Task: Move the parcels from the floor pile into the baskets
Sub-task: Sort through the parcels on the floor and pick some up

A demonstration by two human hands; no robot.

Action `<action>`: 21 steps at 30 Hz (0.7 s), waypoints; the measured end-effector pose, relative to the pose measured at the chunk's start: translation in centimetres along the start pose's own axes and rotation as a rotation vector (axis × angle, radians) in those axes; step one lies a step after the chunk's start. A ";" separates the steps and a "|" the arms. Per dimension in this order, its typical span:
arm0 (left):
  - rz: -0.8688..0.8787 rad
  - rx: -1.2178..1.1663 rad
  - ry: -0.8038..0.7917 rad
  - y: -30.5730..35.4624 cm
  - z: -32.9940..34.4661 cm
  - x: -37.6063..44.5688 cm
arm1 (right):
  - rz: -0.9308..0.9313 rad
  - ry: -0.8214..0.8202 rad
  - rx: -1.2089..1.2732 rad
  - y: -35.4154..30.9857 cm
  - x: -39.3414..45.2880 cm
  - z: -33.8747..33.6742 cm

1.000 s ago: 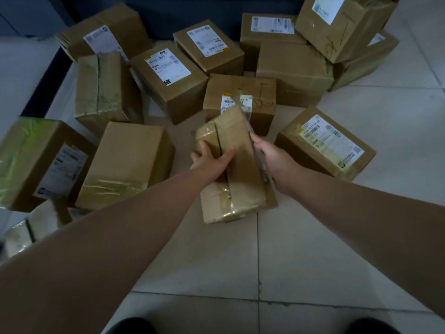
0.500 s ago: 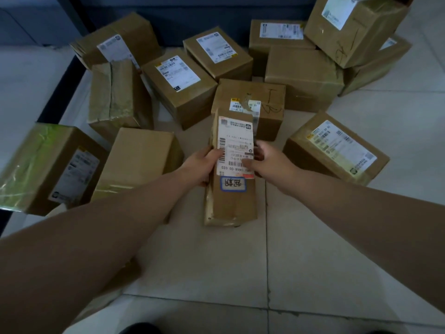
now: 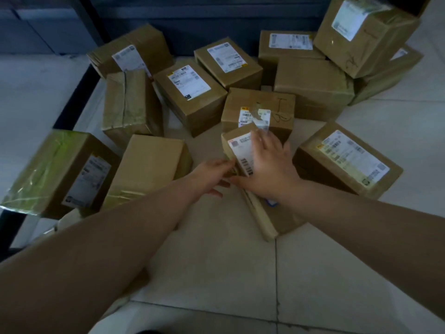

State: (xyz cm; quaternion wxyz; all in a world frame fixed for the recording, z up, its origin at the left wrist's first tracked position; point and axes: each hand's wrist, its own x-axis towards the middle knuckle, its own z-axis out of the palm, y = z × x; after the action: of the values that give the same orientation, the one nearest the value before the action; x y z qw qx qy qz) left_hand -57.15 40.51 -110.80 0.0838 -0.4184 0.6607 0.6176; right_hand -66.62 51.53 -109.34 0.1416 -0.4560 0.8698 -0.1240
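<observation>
A: Grip state?
B: Right hand (image 3: 269, 172) spread flat across top face of long parcel (image 3: 277, 218), fingers wide, palm over the label (image 3: 242, 154). Pressing, not clearly clasping. Left hand (image 3: 212, 175) at parcel's left edge, fingertips touching the cardboard; whether closed on it, cannot tell.

A: Parcel position?
B: Centre of scene, near end tilted toward the camera, far end just beside a labelled parcel with pen marks (image 3: 258, 109). Whether near end rests on floor (image 3: 216, 273), cannot tell. One white label with barcode on top, partly covered by right hand; blue mark showing near the right wrist.

A: Count of the pile?
B: Twelve other brown cardboard parcels clearly seen, arranged in an arc from near left to right. Left side: one with green-tinted tape (image 3: 57, 172), one plain (image 3: 147, 169), one taped and unlabelled (image 3: 127, 104). Far row: three labelled (image 3: 130, 54) (image 3: 190, 92) (image 3: 228, 61). Far right: one labelled against the wall (image 3: 289, 44), one plain in front (image 3: 313, 88), one stacked on top, tilted (image 3: 361, 34), one beneath it, mostly hidden (image 3: 390, 73). Right: one large, labelled (image 3: 346, 162). Scrap of another at near left, too hidden to count.

A: Surroundings?
B: Pale tiled floor, dark wall base (image 3: 204, 20) at far edge.
</observation>
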 end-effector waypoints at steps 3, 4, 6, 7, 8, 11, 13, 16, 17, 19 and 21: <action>0.195 0.200 0.298 0.1 -2.8 -0.1 | -0.305 0.086 -0.029 -3.4 0.0 0.7; 0.222 0.254 0.388 -0.2 -4.2 -0.4 | -0.342 0.057 0.030 -4.6 0.1 1.1; 0.198 0.410 0.561 -1.8 -7.2 -1.2 | -0.300 -0.021 0.208 -7.1 0.6 2.6; 0.148 0.496 0.640 -2.9 -8.7 -1.7 | -0.243 -0.067 0.292 -8.3 0.9 3.5; 0.072 0.563 0.705 -4.0 -10.0 -2.3 | -0.165 -0.116 0.376 -9.4 1.3 4.3; -0.222 0.579 0.707 -6.6 -13.2 -3.3 | 0.110 -0.253 0.606 -11.6 2.3 6.8; -0.320 0.576 0.595 -7.5 -14.9 -3.2 | 0.169 -0.346 0.642 -12.4 2.5 8.3; -0.295 0.498 0.443 -7.1 -15.8 -2.8 | 0.180 -0.413 0.720 -12.6 2.6 9.5; -0.278 0.486 0.421 -6.8 -15.5 -2.9 | 0.197 -0.415 0.734 -12.5 2.7 9.6; -0.227 0.447 0.454 -6.7 -14.9 -2.5 | 0.268 -0.370 0.726 -12.0 3.0 9.4; -0.160 0.304 0.536 -6.4 -14.4 -2.0 | 0.318 -0.296 0.709 -11.1 3.5 8.7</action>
State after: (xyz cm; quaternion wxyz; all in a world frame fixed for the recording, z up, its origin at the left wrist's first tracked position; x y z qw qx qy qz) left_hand -45.80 29.37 -111.10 0.0167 -0.5996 0.7090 0.3709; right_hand -56.95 41.70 -114.03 0.4307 -0.2519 0.8031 -0.3258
